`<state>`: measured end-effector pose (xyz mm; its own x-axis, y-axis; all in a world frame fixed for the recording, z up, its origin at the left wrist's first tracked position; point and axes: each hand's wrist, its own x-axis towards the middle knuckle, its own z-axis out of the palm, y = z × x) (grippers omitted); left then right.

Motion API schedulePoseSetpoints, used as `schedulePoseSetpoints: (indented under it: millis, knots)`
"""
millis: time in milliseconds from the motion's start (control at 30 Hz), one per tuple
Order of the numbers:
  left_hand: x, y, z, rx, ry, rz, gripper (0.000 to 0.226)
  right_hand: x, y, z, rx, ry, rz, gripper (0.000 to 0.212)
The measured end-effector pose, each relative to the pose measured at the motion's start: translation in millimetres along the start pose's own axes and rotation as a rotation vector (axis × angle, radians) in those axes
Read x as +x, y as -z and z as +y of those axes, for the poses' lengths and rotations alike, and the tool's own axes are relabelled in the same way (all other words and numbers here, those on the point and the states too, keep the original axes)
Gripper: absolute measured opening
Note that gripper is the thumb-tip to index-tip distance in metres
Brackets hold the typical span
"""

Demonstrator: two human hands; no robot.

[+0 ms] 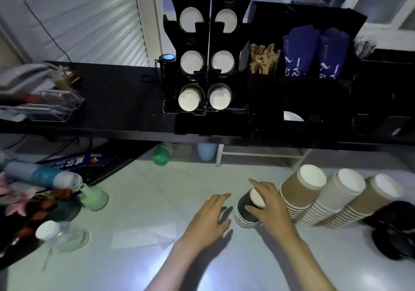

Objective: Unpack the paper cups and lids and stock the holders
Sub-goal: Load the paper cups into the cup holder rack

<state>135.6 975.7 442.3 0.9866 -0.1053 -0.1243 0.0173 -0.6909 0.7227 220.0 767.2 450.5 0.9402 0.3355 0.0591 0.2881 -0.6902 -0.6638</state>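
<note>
Low in the frame, right of centre, the right hand (268, 203) curls around a short stack of black paper cups (246, 211) standing upside down on the pale table (146, 201). Just left of it, the left hand (210, 217) lies flat, fingers relaxed and apart. Three taller stacks, two brown (298, 188) and one white (336, 195), lean at lower right beside what may be black lids (395, 234). A black cup holder (207, 61) stands upper centre.
</note>
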Motion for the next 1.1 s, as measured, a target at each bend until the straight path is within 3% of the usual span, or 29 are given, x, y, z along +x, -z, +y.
schedulePoseSetpoints:
  millis: [167,367,567,800,1100]
  knots:
    - [7,-9,13,-0.251,-0.035,0.09,0.096,0,21,-53,0.116,0.109,-0.036,0.092]
    - [-2,22,35,-0.628,0.047,0.328,0.074,-5,33,-99,0.31,0.166,-0.054,0.087]
    - [-7,52,45,-1.201,0.198,0.346,0.058,-15,32,-89,0.455,0.003,-0.155,0.063]
    - [0,65,78,-1.336,0.158,0.357,0.066,-3,48,-95,0.431,0.007,-0.078,0.072]
    - [22,96,129,-1.292,0.081,0.567,0.061,23,92,-119,0.46,0.198,-0.002,0.063]
